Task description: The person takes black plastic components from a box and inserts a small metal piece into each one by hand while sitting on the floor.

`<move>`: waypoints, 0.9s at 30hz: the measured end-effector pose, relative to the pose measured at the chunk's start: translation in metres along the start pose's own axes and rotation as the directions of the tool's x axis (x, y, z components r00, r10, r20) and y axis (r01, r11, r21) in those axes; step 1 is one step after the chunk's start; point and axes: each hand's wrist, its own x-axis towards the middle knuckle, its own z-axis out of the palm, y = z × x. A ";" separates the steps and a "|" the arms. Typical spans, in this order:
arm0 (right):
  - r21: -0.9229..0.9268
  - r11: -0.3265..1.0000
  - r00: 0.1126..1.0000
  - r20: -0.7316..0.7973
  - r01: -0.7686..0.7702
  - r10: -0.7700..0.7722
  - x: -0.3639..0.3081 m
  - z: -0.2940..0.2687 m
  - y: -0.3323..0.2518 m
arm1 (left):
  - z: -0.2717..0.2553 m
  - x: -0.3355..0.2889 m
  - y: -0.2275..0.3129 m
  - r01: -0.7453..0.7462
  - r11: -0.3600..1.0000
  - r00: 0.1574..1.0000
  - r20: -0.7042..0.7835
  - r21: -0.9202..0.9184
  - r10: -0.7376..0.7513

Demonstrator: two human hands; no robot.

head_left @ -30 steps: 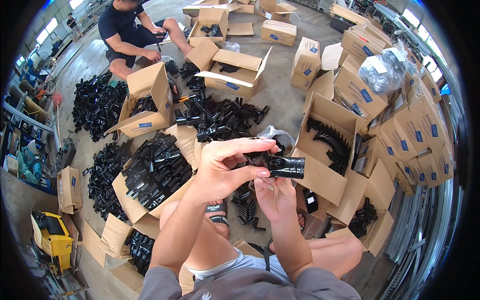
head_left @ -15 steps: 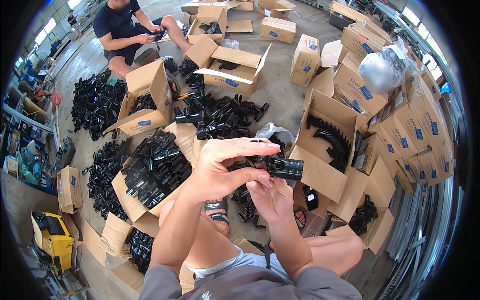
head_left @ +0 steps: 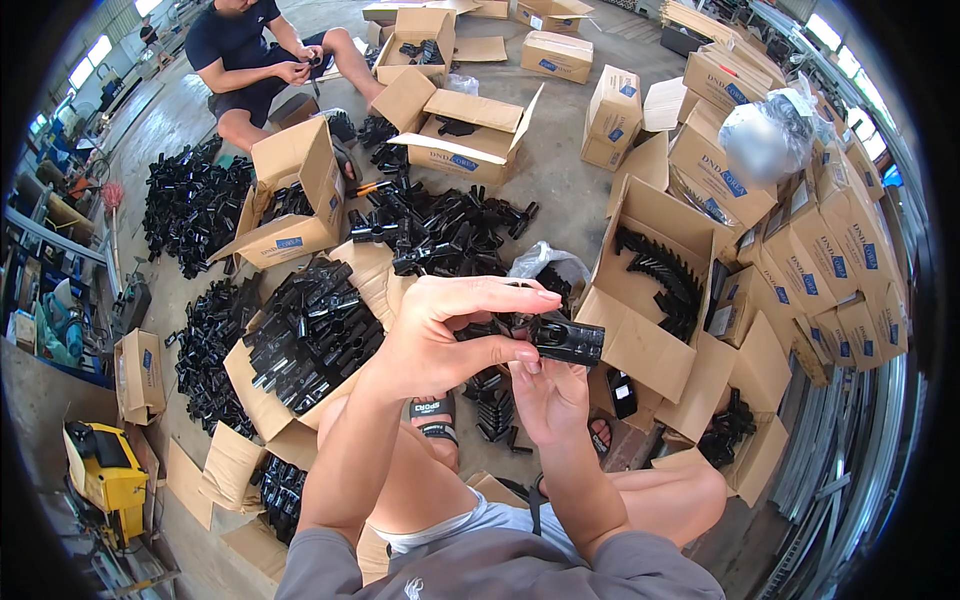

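Held up in front of me is a short black tubular part with an opening in its upper side. My left hand grips its left end between the thumb and curled fingers. From below, my right hand meets the same part, fingers bent up against its underside and partly hidden by it. Beneath my hands, several similar black parts stand in a row on the floor. To the right, an open carton holds a curved row of black parts.
Loose black parts lie heaped ahead, with neatly laid ones on cardboard at left. Stacked cartons and metal profiles line the right. A yellow machine stands lower left. A seated co-worker handles a small dark piece.
My right hand has shifted slightly under the part, and the part has turned a little. My left hand stays in place. The co-worker's hands have moved slightly.
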 end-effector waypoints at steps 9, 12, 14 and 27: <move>0.085 0.995 0.999 0.030 -0.048 0.045 -0.005 -0.003 -0.002 | 0.001 0.002 0.003 0.044 0.999 0.999 0.010 0.016 -0.044; 0.033 0.991 0.991 -0.025 -0.129 0.130 -0.011 0.017 -0.020 | -0.009 0.004 0.007 -0.007 0.972 1.000 0.015 0.236 0.004; -0.041 0.991 0.990 -0.061 -0.128 0.125 -0.011 0.021 -0.027 | -0.010 0.008 0.006 -0.106 0.930 0.989 0.134 0.353 0.061; -0.345 0.925 0.885 -0.465 -0.158 -0.023 0.023 0.006 -0.015 | 0.032 -0.009 -0.058 0.593 0.675 0.688 -0.160 -0.439 -0.708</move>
